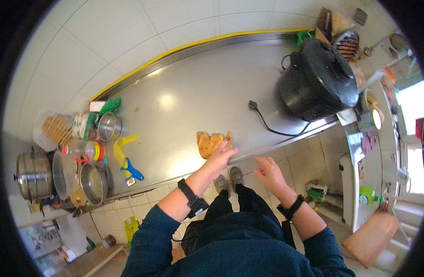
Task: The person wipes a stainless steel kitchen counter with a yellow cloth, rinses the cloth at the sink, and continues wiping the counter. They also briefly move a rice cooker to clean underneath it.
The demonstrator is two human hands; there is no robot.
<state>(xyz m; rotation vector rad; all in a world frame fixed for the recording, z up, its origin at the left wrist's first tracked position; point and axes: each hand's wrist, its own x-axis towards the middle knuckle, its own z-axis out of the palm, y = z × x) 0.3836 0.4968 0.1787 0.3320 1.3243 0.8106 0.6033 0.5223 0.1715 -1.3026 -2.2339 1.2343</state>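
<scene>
An orange-brown cloth lies crumpled near the front edge of the metal countertop. Over its right side is my left hand, fingers apart; whether it touches the cloth I cannot tell. My right hand is held in the air beyond the counter's front edge, fingers spread, holding nothing. Right of the cloth a black power cord with a plug lies on the counter, running towards a large black lidded pot. To the left lie a blue peeler and a yellow strip.
Steel bowls, a plastic jar, a steel steamer pot and a small steel bowl crowd the left end. A green bottle stands at the right, near a wooden board.
</scene>
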